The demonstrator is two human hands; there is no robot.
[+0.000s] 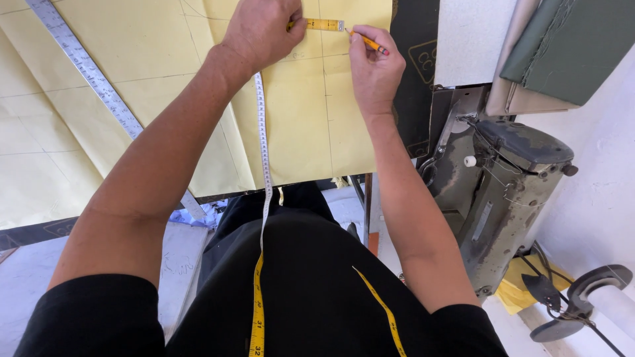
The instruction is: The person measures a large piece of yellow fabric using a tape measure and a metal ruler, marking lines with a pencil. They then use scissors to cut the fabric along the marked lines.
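Tape measure: its yellow end lay flat across the top of the yellow paper, running crosswise; the rest trailed down over the paper and hung round the person's neck. Left hand pressed down on the tape, fingertips pinning it to the sheet. Right hand gripped a pencil, point touching the paper just past the tape's metal tip. Pencilled lines crossed the sheet. A long steel ruler lay diagonally on the paper, well to the left. An old grey-green sewing machine stood to the right, near the table edge.
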